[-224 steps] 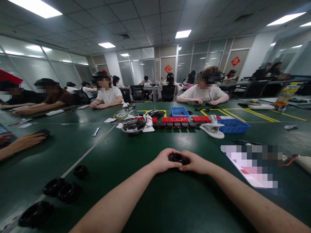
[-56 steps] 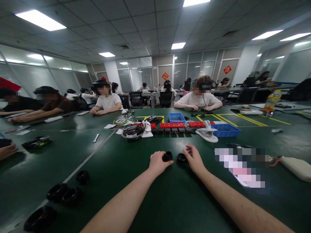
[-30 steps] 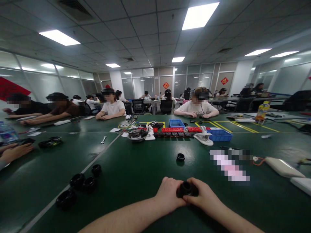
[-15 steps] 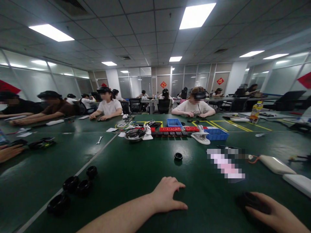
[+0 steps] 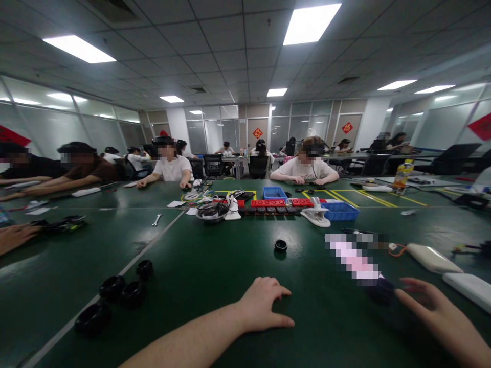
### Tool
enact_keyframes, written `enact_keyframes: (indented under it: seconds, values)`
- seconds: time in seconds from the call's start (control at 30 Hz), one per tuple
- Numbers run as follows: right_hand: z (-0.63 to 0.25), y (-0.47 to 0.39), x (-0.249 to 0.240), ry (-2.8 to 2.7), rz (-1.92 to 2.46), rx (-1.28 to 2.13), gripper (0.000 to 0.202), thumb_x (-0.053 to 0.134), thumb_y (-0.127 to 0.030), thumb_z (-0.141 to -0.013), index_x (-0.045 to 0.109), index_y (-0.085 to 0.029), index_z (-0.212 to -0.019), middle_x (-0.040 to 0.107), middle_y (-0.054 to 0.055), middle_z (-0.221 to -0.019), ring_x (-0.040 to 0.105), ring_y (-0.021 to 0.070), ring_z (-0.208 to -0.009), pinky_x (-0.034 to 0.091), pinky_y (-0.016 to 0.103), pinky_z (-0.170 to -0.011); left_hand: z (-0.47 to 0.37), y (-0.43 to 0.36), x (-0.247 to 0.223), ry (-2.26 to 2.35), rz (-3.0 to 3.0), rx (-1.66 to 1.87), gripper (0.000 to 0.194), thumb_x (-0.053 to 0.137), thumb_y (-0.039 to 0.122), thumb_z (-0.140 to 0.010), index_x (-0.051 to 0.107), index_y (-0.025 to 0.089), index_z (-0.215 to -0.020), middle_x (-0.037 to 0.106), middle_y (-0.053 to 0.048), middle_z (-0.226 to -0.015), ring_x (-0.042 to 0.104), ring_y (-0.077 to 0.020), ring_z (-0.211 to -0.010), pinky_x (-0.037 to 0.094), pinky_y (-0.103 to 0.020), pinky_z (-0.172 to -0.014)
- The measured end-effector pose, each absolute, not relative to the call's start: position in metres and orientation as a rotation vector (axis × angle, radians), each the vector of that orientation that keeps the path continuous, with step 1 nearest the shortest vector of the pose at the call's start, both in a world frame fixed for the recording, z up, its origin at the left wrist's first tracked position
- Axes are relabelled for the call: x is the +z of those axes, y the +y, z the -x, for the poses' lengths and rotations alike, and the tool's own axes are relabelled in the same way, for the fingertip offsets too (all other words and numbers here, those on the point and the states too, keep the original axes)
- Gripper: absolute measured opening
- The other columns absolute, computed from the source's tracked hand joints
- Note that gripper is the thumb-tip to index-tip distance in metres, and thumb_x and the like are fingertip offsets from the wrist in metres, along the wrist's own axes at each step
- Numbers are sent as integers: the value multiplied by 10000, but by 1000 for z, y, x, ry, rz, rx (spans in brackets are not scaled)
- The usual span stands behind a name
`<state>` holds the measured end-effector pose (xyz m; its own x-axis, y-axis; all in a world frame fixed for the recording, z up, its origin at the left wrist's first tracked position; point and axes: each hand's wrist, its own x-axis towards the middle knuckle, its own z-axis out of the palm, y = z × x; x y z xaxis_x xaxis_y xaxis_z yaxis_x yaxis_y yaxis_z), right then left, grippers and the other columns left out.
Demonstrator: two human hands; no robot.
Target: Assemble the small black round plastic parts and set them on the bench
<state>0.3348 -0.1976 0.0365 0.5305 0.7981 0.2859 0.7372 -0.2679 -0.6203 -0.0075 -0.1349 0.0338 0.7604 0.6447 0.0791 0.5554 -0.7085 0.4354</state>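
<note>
The small black part (image 5: 381,292) has been let go since half a second ago, and the right hand (image 5: 441,312) is being pulled off it.

The right hand is being held open with nothing in it, at 3 o'clock from the black part, just beside it. The left hand (image 5: 264,306) is being rested flat and open on the green table (image 5: 215,266). A black ring (image 5: 281,245) is being left alone at 12 o'clock from the left hand.

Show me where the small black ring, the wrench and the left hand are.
small black ring (image 5: 281,245), head view, on its top rim.
wrench (image 5: 156,220), head view, mid-handle.
left hand (image 5: 264,302), head view, on its back.
</note>
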Motion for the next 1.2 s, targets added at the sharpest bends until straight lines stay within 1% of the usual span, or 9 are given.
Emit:
enact_keyframes:
  seconds: [0.07, 0.17, 0.3, 0.4, 0.5, 0.57, 0.7, 1.0, 1.2]
  values:
    - [-313, -206, 46, -1253, 1973, 151, 412, 290, -547, -711, 484, -230, -889, 575, 125, -960, 557, 259, -825, 451, 344, -617, 8, -134, 32, 907, -2572, 316, 583, 496, 596, -626, 448, 276, -1111, 524, -7, -902, 462, -183, -864, 344, -302, -778]
    - [-260, -199, 57, -1693, 1757, 396, 372, 399, -538, -681, 496, -237, -875, 571, 76, -940, 527, 240, -883, 428, 329, -732, 7, -133, 31, 906, -2580, 337, 544, 501, 568, -646, 459, 275, -1103, 535, -3, -875, 468, -177, -854, 342, -300, -780]
    - [-194, -135, 49, -1897, 1730, 503, 623, 497, -531, -631, 403, -179, -1136, 524, 90, -1050, 512, 228, -918, 416, 315, -741, 6, -133, 30, 929, -2601, 366, 514, 523, 538, -648, 478, 272, -1085, 544, -4, -855, 477, -177, -833, 352, -298, -761]
    - [-175, -74, 30, -1699, 1960, 353, 742, 468, -616, -603, 393, -121, -1151, 526, 134, -1045, 487, 275, -969, 390, 369, -754, 7, -134, 32, 921, -2602, 340, 512, 504, 550, -656, 483, 268, -1083, 549, -9, -858, 482, -174, -826, 361, -302, -762]
    - [-171, -36, 16, -1646, 1981, 279, 708, 435, -645, -610, 433, -135, -1101, 554, 123, -985, 514, 271, -923, 390, 371, -729, 9, -135, 34, 957, -2598, 379, 539, 457, 587, -667, 459, 281, -1111, 522, -23, -994, 450, -196, -935, 346, -328, -823]
    - [-171, -28, 10, -1767, 1874, 232, 623, 482, -607, -608, 467, -172, -1053, 565, 90, -959, 523, 249, -900, 390, 342, -722, 10, -135, 34, 1005, -2611, 424, 597, 414, 613, -674, 384, 292, -1177, 425, -35, -1180, 344, -244, -1090, 270, -402, -911]
    - [-171, -32, 5, -1949, 1692, 165, 383, 508, -486, -660, 523, -211, -926, 576, 44, -925, 537, 208, -855, 393, 298, -700, 10, -133, 30, 973, -2627, 309, 697, 302, 653, -694, 236, 257, -1264, 211, -68, -1347, 117, -294, -1231, 75, -515, -972]
    - [-178, -52, 5, -2056, 1563, 393, 402, 583, -393, -607, 540, -218, -966, 587, 36, -928, 537, 201, -861, 403, 292, -732, 11, -129, 27, 952, -2657, 224, 720, 279, 662, -691, 242, 227, -1264, 212, -85, -1348, 124, -280, -1240, 105, -506, -978]
    - [-209, -117, 17, -2096, 1579, 563, 463, 599, -395, -595, 535, -205, -1013, 573, 54, -926, 530, 208, -861, 415, 307, -761, 11, -129, 27, 938, -2672, 191, 715, 285, 651, -698, 215, 233, -1275, 184, -75, -1358, 119, -286, -1241, 109, -501, -978]
